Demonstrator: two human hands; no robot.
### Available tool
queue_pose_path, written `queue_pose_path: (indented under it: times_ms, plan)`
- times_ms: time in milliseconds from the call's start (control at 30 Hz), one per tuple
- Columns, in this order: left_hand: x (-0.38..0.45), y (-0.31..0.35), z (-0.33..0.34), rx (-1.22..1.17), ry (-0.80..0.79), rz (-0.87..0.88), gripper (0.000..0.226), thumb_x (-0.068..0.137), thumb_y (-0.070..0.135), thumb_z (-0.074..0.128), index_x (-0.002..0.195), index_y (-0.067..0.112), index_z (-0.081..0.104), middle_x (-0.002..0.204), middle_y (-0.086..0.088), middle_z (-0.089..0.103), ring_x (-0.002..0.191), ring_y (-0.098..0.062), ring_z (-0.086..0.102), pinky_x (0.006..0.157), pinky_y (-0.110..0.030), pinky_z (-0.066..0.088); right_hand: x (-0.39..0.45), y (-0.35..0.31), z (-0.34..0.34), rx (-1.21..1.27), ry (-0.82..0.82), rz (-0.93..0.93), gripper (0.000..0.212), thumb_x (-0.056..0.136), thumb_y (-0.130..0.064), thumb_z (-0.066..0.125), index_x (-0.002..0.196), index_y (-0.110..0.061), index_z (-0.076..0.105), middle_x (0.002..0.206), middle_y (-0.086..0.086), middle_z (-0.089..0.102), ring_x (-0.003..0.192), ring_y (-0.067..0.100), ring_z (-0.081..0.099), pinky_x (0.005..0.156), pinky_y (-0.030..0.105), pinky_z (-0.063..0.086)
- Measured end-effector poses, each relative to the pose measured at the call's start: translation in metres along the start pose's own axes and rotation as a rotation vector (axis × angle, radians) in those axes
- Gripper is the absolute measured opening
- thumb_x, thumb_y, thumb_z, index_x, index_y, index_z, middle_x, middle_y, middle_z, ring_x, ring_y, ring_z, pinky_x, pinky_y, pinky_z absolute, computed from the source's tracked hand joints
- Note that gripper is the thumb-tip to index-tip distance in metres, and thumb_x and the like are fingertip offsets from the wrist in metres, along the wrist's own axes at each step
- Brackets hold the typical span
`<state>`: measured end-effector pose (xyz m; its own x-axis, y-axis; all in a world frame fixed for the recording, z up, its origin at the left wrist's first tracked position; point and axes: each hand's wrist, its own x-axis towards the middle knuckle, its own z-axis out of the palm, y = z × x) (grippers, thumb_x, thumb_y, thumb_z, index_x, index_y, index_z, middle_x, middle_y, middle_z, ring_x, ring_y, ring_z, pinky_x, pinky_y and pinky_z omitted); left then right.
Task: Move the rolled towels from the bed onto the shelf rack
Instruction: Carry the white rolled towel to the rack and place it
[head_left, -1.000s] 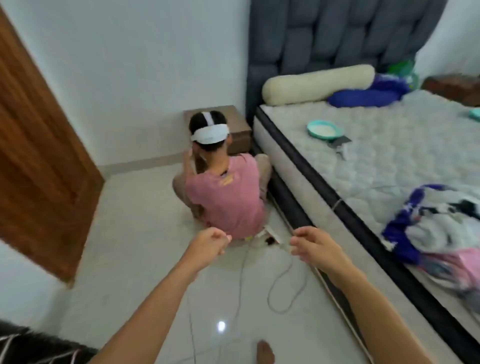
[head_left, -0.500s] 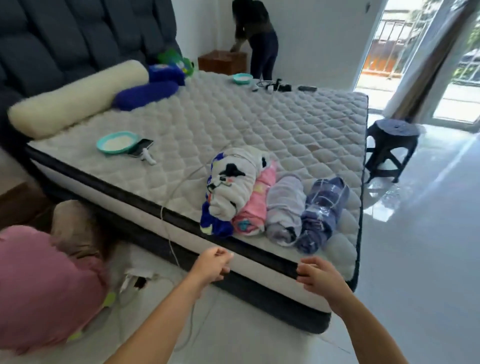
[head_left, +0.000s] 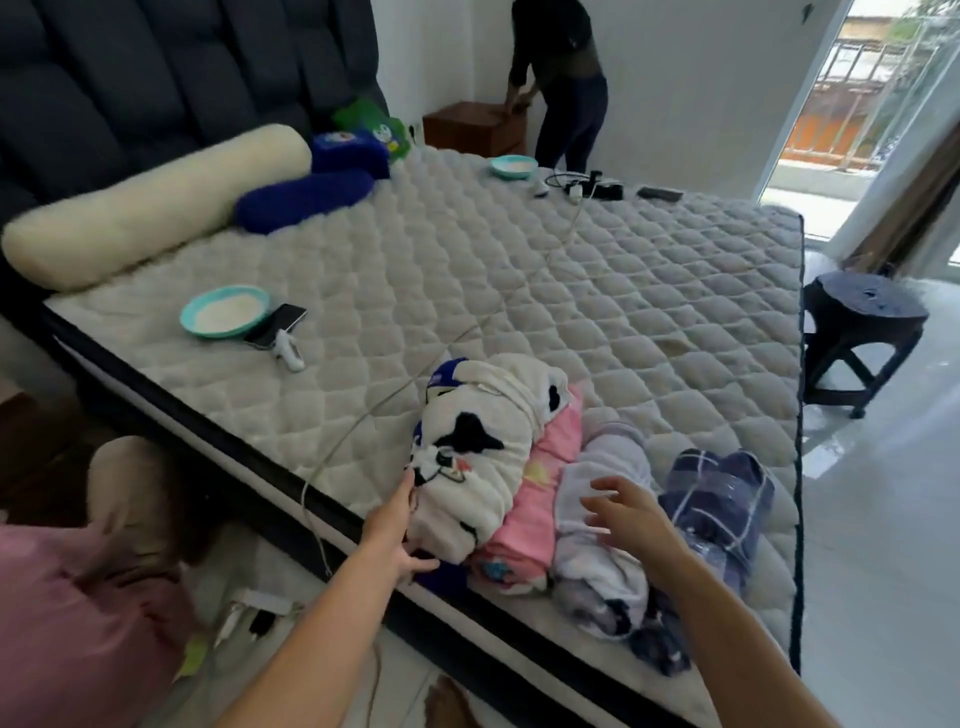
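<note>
1. Four rolled towels sit side by side at the near edge of the quilted mattress (head_left: 519, 270): fluffy white cartoon towel (head_left: 483, 457), pink one (head_left: 540, 499), pale grey one (head_left: 602, 514), navy plaid one (head_left: 722, 499).
2. My left hand (head_left: 397, 525) is spread flat against the white roll's left side.
3. My right hand (head_left: 628, 514) hovers over the grey roll, fingers splayed, gripping nothing.
4. No writing I can read.

Both forearms are bare, no sleeves, watch or rings showing; one bare foot (head_left: 452, 704) shows below.
</note>
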<state>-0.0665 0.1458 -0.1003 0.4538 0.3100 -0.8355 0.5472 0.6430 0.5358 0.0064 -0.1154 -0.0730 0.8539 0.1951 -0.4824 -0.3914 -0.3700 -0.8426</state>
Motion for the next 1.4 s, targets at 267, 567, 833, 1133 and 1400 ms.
queue_pose_path:
  times_ms: [267, 567, 833, 1133, 1400]
  plan:
    - [0.062, 0.031, 0.022, -0.051, -0.052, -0.114, 0.07, 0.068, 0.06, 0.073, 0.118, 0.011, 0.065, 0.11, -0.02, 0.07, 0.096, -0.036, 0.067, 0.071, -0.053, 0.058, 0.119, -0.098, 0.048, -0.229, 0.035, -0.057, 0.068, 0.082, -0.04, 0.068, 0.139, -0.015, 0.039, 0.141, 0.014, 0.046, 0.124, 0.029, 0.049, 0.098, 0.038, 0.043]
    - [0.084, 0.029, 0.018, -0.038, 0.04, -0.144, 0.064, 0.068, 0.053, 0.078, 0.112, 0.009, 0.068, 0.102, -0.016, 0.074, 0.097, -0.033, 0.069, 0.08, -0.054, 0.058, 0.213, -0.116, 0.108, -0.487, -0.046, 0.03, 0.102, 0.076, -0.057, 0.065, 0.15, -0.016, 0.007, 0.152, 0.018, 0.027, 0.13, 0.038, 0.04, 0.092, 0.041, 0.041]
    - [0.082, 0.037, 0.036, -0.051, 0.141, -0.113, 0.063, 0.067, 0.055, 0.077, 0.113, 0.011, 0.069, 0.099, -0.013, 0.076, 0.095, -0.03, 0.071, 0.084, -0.047, 0.058, 0.251, -0.11, 0.092, -0.336, -0.114, 0.099, 0.091, 0.079, -0.038, 0.069, 0.148, -0.014, 0.016, 0.139, 0.018, 0.045, 0.12, 0.035, 0.048, 0.083, 0.037, 0.041]
    - [0.033, 0.034, 0.041, -0.123, 0.181, -0.031, 0.022, 0.085, 0.032, 0.07, 0.087, 0.01, 0.071, 0.062, -0.006, 0.075, 0.068, -0.022, 0.068, 0.051, -0.027, 0.055, 0.207, -0.119, 0.082, 0.035, -0.006, -0.037, 0.065, 0.069, -0.026, 0.072, 0.127, -0.02, 0.042, 0.103, 0.0, 0.056, 0.092, 0.023, 0.054, 0.078, 0.038, 0.045]
    - [-0.033, 0.044, -0.012, -0.392, 0.217, 0.218, 0.046, 0.08, 0.051, 0.067, 0.108, 0.016, 0.071, 0.105, -0.01, 0.074, 0.093, -0.025, 0.068, 0.069, -0.035, 0.054, 0.112, -0.197, 0.129, 0.107, -0.128, -0.378, 0.065, 0.068, -0.026, 0.073, 0.124, -0.026, 0.04, 0.112, 0.001, 0.057, 0.1, 0.025, 0.058, 0.084, 0.045, 0.053]
